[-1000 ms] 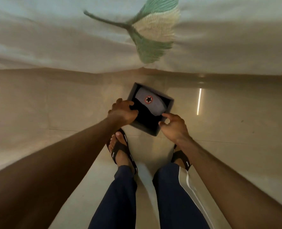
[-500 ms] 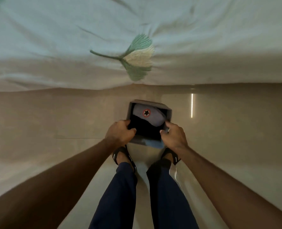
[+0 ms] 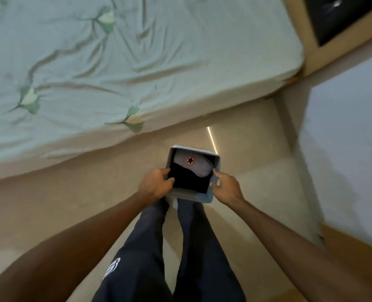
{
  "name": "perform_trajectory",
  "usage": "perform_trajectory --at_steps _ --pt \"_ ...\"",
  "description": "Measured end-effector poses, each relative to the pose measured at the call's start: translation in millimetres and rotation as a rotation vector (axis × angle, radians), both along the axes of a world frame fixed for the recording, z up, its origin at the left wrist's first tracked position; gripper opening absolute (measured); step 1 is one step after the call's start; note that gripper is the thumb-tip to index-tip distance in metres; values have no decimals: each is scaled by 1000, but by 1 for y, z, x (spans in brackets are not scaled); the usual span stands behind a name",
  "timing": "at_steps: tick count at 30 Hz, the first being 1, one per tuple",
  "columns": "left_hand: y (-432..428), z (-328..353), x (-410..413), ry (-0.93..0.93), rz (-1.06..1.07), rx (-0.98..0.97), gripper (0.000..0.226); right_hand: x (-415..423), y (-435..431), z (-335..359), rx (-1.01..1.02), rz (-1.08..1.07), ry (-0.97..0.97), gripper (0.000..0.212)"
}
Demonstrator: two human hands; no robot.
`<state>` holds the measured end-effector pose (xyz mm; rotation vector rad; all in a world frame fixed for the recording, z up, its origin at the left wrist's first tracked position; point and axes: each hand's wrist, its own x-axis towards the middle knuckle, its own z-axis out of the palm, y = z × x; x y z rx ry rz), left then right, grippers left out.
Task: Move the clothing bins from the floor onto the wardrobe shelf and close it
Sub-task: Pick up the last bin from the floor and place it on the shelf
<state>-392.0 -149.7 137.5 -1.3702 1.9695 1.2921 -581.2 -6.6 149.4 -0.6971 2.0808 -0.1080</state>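
Observation:
A small grey clothing bin (image 3: 202, 196) is held in the air above my legs, off the floor. Inside it lie a grey garment with a red-ringed black star badge (image 3: 190, 160) and a black garment (image 3: 189, 180). My left hand (image 3: 155, 185) grips the bin's left wall, thumb inside the rim. On the opposite wall, my right hand (image 3: 225, 187) holds on the same way. No wardrobe shelf is in sight.
A bed with a pale green leaf-print sheet (image 3: 119, 68) fills the upper left. A white panel (image 3: 348, 149) with a wooden edge stands at the right. Beige tiled floor (image 3: 257, 182) runs between them.
Both hands have lifted the bin from the floor up to leg height. The view has risen and swung, showing more of the bed and the white panel at right.

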Motion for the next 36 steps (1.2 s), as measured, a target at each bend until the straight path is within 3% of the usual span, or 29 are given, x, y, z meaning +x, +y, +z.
perform_trajectory --at_steps 8,19,27,36 --pt "38 119 -17 98 -395 -103 31 38 95 130 -101 -351 134 55" --pt "127 181 -116 299 -881 -171 34 44 234 181 -202 -841 242 54" --pt "292 224 -243 500 -1146 -217 33 3 389 216 -262 -1187 422 57" --pt "472 276 -330 735 -1345 -170 39 -8 542 261 -330 -1533 667 51"
